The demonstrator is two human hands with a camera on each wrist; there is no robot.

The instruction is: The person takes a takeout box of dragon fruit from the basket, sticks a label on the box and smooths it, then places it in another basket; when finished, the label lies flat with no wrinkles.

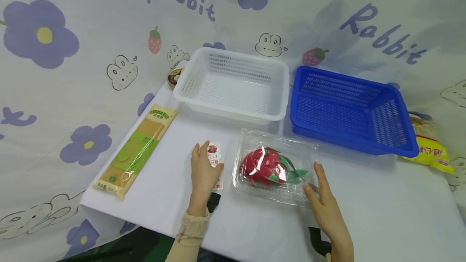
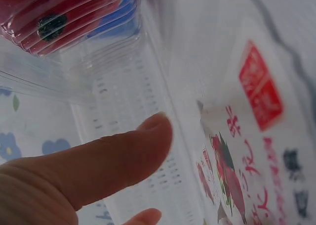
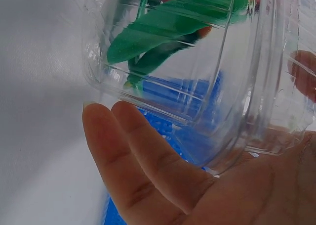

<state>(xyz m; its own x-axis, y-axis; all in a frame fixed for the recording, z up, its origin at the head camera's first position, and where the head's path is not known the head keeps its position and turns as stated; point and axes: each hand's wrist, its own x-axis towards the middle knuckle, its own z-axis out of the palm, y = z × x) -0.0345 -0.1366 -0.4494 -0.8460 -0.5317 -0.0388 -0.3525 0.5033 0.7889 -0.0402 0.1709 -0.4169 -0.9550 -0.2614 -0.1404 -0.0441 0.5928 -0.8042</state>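
A clear plastic clamshell box (image 1: 274, 167) lies on the white table and holds red fruit (image 1: 263, 165) with green leaves (image 1: 291, 173). My right hand (image 1: 325, 207) is at the box's right end, thumb and straight fingers spread around its rim. In the right wrist view the fingers (image 3: 143, 151) lie along the clear wall, with a thumb showing through the plastic. Left of the box, my left hand (image 1: 205, 171) is held with thumb and fingers apart beside a white label (image 1: 214, 155) with red characters and a fruit picture. The left wrist view shows this label (image 2: 237, 160) close past the thumb (image 2: 123, 156).
Behind the box stand a white basket (image 1: 233, 110) and a blue basket (image 1: 349, 138). A noodle packet (image 1: 138, 151) lies at the left edge. A round tin (image 1: 174, 77) is behind the white basket's left corner, and a yellow bag (image 1: 431, 148) lies beyond the blue basket.
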